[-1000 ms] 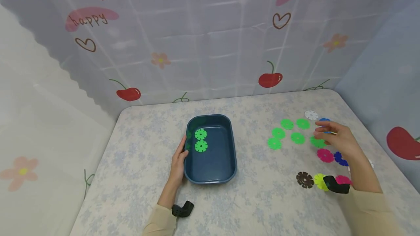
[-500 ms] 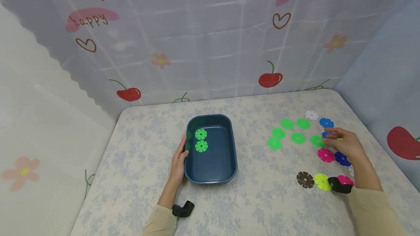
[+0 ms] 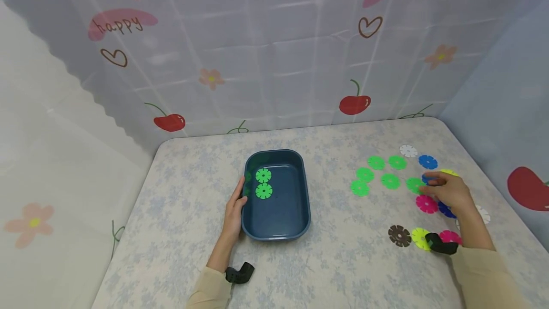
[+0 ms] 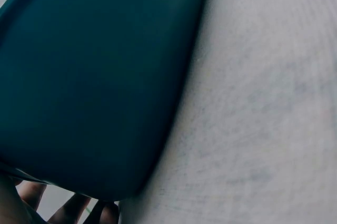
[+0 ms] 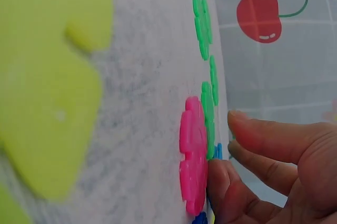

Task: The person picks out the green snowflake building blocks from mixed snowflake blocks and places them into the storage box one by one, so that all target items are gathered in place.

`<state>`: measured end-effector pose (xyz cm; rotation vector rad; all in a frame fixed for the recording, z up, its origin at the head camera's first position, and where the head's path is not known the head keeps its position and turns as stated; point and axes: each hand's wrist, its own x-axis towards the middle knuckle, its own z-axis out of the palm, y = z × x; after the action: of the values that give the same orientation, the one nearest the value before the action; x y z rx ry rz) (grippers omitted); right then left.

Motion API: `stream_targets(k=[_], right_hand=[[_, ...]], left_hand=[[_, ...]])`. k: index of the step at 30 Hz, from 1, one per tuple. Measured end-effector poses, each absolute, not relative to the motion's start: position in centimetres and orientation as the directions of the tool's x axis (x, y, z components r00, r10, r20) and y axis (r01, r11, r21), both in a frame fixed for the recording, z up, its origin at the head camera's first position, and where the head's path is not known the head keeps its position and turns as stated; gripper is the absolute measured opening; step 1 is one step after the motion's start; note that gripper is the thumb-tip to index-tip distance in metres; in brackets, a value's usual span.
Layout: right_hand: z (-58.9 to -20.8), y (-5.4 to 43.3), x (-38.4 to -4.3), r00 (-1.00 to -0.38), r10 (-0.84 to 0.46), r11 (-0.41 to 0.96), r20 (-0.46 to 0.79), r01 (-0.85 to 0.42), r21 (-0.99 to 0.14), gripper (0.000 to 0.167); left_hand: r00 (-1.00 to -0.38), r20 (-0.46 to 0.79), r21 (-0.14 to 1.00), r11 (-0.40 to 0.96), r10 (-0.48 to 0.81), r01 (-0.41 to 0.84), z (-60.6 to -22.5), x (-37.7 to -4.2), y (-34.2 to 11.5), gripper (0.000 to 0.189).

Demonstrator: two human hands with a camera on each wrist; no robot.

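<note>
In the head view a dark blue tray (image 3: 276, 223) stands on the table with two green notched discs (image 3: 263, 190) inside. My left hand (image 3: 233, 218) grips its left side, thumb at the rim; the left wrist view shows the tray's outer wall (image 4: 100, 87) with fingertips (image 4: 71, 209) by its edge. My right hand (image 3: 450, 192) is low over the discs at the right, fingers and thumb apart, fingertips right at the edge of a green disc (image 3: 414, 185). A pink disc (image 3: 426, 204) lies just in front of it, and a blue disc is partly hidden behind the fingers.
Several more green discs (image 3: 390, 181) lie left of the right hand. White (image 3: 408, 151), blue (image 3: 428, 161) and yellow (image 3: 448, 172) discs lie behind it. Nearer are brown (image 3: 400, 236), yellow (image 3: 420, 238) and pink (image 3: 450, 237) discs. A printed curtain (image 3: 283, 61) hangs behind the table.
My right hand first shifted right, off the green disc, then came slightly lower and back to its edge. The left hand and tray have stayed in place.
</note>
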<state>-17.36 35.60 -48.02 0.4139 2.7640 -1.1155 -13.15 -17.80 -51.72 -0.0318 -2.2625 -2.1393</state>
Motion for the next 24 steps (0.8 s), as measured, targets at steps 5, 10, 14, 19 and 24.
stream_targets(k=[5, 10, 14, 19, 24], right_hand=[[-48.20, 35.27, -17.34, -0.963, 0.183, 0.761, -0.200, 0.268, -0.591, 0.062], [-48.42, 34.89, -17.42, -0.967, 0.176, 0.806, -0.182, 0.248, -0.537, 0.060], [-48.51, 34.69, -17.55, -0.963, 0.187, 0.812, -0.194, 0.263, -0.522, 0.059], [-48.62, 34.64, -17.65, -0.958, 0.203, 0.804, -0.202, 0.281, -0.524, 0.058], [-48.78, 34.74, -17.77, -0.955, 0.219, 0.792, -0.200, 0.294, -0.536, 0.057]], left_hand=[[-1.000, 0.030, 0.998, 0.056, -0.007, 0.030, -51.72, -13.14, -17.82, 0.054], [-1.000, 0.028, 0.998, 0.059, -0.006, 0.028, -51.82, -13.14, -17.85, 0.054], [-1.000, 0.028, 0.997, 0.068, -0.010, 0.027, -51.82, -13.12, -17.85, 0.054], [-1.000, 0.025, 0.997, 0.070, -0.009, 0.025, -51.76, -13.14, -17.84, 0.054], [-1.000, 0.028, 0.997, 0.066, -0.009, 0.027, -51.68, -13.15, -17.75, 0.054]])
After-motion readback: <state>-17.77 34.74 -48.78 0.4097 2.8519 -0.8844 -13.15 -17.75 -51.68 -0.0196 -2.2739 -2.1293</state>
